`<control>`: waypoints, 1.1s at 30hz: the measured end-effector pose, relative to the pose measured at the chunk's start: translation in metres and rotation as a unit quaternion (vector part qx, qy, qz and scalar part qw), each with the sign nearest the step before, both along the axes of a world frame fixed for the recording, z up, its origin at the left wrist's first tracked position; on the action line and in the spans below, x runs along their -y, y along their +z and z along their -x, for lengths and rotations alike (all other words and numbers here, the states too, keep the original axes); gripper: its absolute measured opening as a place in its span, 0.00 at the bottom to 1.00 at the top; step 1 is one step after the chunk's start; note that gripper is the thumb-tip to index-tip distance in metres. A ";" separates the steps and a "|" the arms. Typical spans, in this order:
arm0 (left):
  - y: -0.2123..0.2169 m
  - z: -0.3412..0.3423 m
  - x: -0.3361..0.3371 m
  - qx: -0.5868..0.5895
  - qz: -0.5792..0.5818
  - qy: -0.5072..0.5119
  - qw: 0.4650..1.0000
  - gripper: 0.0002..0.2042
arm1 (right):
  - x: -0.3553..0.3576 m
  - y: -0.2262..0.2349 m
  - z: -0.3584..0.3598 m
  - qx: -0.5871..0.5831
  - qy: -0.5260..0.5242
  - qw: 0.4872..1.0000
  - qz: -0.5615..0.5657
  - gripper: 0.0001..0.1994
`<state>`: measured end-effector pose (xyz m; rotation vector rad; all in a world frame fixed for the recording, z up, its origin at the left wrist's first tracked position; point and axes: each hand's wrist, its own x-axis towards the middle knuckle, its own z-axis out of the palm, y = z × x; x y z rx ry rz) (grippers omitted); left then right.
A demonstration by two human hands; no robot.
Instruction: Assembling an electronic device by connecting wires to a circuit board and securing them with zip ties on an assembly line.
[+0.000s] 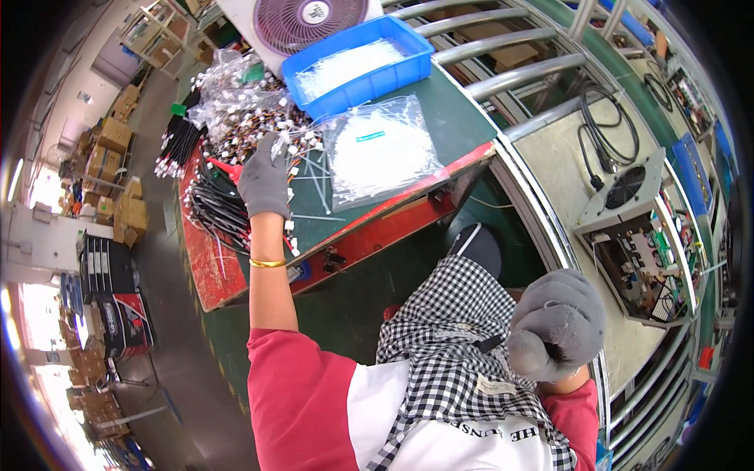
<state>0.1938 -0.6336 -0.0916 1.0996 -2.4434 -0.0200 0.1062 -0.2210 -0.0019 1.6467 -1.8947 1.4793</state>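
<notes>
Left hand (264, 182), grey-gloved, reaches out over the green tabletop (455, 125); fingers curled into the heap of wire harnesses (236, 118), grip unclear. Clear bag (381, 149) of white cable ties lies just beside. Blue tray (357, 63) behind holds more white ties. Right hand (556, 323), gloved, fingers pressed together in a loose fist near the checked apron (455, 345).

left hand (264, 179): gloved, arm outstretched | right hand (556, 323): gloved, curled near chest
</notes>
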 end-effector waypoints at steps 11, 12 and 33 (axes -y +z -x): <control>0.037 -0.143 0.102 -0.100 0.039 0.157 0.982 0.24 | 0.004 -0.014 -0.004 0.021 0.017 1.000 -0.007 0.12; 0.021 -0.156 0.117 -0.026 -0.001 0.220 0.975 0.28 | 0.003 -0.014 -0.004 0.024 0.019 0.999 -0.017 0.11; 0.042 -0.145 0.104 0.238 -0.055 0.287 0.926 0.19 | -0.016 -0.013 -0.020 0.020 0.024 0.999 -0.043 0.13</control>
